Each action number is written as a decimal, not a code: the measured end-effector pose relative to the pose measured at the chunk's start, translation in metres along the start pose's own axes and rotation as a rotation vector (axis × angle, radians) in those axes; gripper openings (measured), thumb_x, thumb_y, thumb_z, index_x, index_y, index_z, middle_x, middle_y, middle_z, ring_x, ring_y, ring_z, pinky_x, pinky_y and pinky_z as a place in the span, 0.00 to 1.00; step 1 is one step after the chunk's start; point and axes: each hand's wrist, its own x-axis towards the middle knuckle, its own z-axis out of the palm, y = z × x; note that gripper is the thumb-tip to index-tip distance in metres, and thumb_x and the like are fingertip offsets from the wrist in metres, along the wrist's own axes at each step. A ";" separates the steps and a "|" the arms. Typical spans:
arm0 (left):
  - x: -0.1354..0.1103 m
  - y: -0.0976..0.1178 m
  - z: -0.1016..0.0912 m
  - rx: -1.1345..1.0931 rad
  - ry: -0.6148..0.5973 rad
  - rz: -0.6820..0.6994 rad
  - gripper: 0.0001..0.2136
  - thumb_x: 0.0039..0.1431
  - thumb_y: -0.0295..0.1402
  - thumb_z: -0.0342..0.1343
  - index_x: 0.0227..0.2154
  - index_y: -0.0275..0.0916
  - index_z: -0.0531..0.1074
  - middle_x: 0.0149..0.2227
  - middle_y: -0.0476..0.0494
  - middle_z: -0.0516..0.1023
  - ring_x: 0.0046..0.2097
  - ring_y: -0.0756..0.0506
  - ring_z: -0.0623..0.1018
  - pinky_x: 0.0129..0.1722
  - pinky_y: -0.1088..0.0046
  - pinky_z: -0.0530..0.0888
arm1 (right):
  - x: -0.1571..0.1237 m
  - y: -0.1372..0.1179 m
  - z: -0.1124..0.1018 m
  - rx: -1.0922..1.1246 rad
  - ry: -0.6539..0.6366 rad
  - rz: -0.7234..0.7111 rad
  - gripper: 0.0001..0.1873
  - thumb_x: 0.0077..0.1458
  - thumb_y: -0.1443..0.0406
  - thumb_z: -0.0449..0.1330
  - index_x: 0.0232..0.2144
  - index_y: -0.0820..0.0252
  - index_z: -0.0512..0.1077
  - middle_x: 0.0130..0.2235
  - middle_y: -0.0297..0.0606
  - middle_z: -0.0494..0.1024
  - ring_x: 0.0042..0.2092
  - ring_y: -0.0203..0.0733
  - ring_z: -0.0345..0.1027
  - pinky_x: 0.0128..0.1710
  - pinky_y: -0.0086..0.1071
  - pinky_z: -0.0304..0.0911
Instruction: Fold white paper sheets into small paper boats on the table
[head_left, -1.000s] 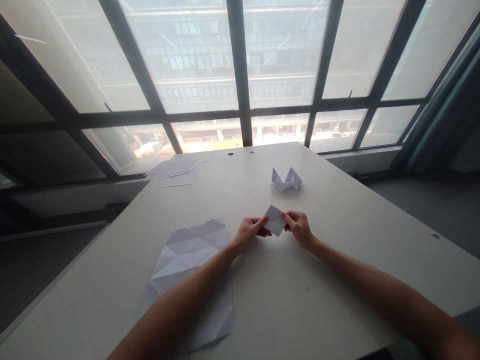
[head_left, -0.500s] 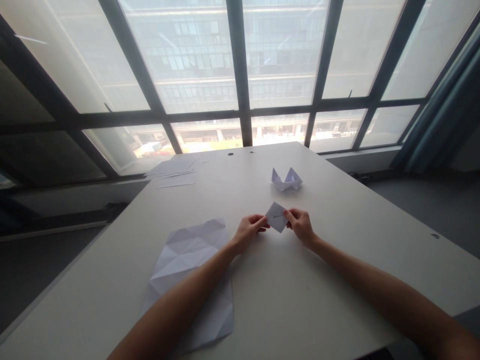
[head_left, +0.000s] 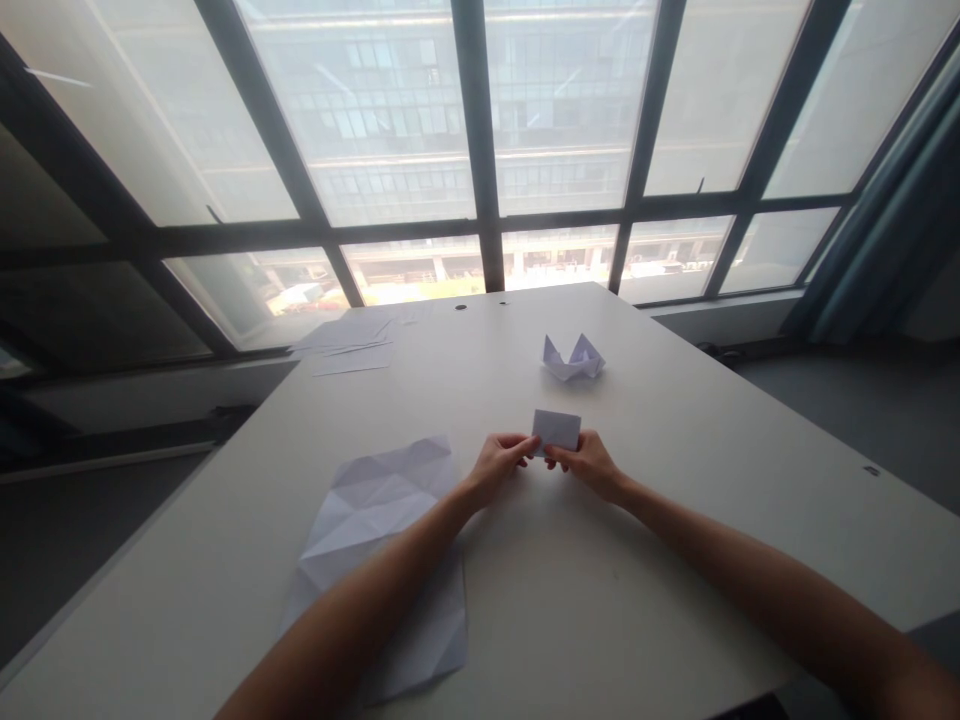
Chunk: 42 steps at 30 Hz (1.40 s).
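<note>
A small folded piece of white paper [head_left: 556, 428], roughly rectangular with its long side across, is held up just above the table between my two hands. My left hand [head_left: 501, 464] pinches its lower left corner. At the lower right, my right hand [head_left: 591, 464] grips it with the thumb lying over the front. The fingers behind the paper are partly hidden. Beyond my hands stands a folded paper shape [head_left: 574, 358] with two raised points. A large creased sheet of paper [head_left: 382, 510] lies flat on the left, partly under my left forearm.
The white table [head_left: 600, 600] reaches to the windows. Several loose sheets [head_left: 345, 340] lie at its far left. A dark round cable hole [head_left: 461, 307] is near the far edge, and a blue curtain [head_left: 877, 200] hangs at the right.
The folded paper has gone from a diamond held at its side corners to an upright rectangle. My right hand has shifted slightly down and left, closer to my left hand.
</note>
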 end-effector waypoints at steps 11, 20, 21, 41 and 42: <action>-0.001 0.001 0.000 -0.070 0.000 -0.007 0.21 0.51 0.46 0.64 0.41 0.34 0.79 0.35 0.41 0.80 0.34 0.46 0.75 0.34 0.73 0.68 | -0.001 0.003 -0.010 -0.151 -0.296 0.040 0.12 0.49 0.60 0.63 0.22 0.64 0.74 0.20 0.33 0.73 0.23 0.35 0.64 0.22 0.27 0.57; -0.001 0.000 0.005 0.061 0.003 0.057 0.19 0.52 0.47 0.63 0.36 0.34 0.80 0.32 0.44 0.79 0.33 0.47 0.74 0.32 0.75 0.67 | 0.005 0.005 -0.006 -0.208 0.021 -0.164 0.20 0.57 0.52 0.58 0.24 0.62 0.74 0.22 0.32 0.68 0.25 0.34 0.57 0.24 0.27 0.51; -0.001 0.000 0.005 0.075 -0.004 0.057 0.20 0.52 0.48 0.62 0.36 0.34 0.80 0.31 0.44 0.79 0.32 0.48 0.74 0.31 0.75 0.66 | 0.004 0.005 -0.005 -0.226 0.008 -0.173 0.20 0.57 0.52 0.58 0.24 0.62 0.74 0.22 0.32 0.68 0.26 0.35 0.57 0.24 0.28 0.51; -0.002 -0.002 0.009 -0.252 0.054 -0.012 0.16 0.49 0.43 0.66 0.33 0.34 0.81 0.32 0.42 0.80 0.32 0.47 0.75 0.32 0.74 0.68 | -0.003 -0.005 0.001 -0.251 0.081 -0.270 0.20 0.60 0.56 0.56 0.21 0.62 0.73 0.23 0.33 0.67 0.27 0.35 0.57 0.26 0.29 0.51; -0.002 -0.002 0.009 -0.252 0.065 -0.011 0.16 0.49 0.43 0.67 0.33 0.34 0.81 0.32 0.42 0.80 0.32 0.47 0.75 0.32 0.73 0.67 | -0.003 -0.005 0.002 -0.255 0.082 -0.271 0.20 0.60 0.56 0.56 0.21 0.62 0.73 0.23 0.33 0.67 0.27 0.35 0.57 0.26 0.29 0.51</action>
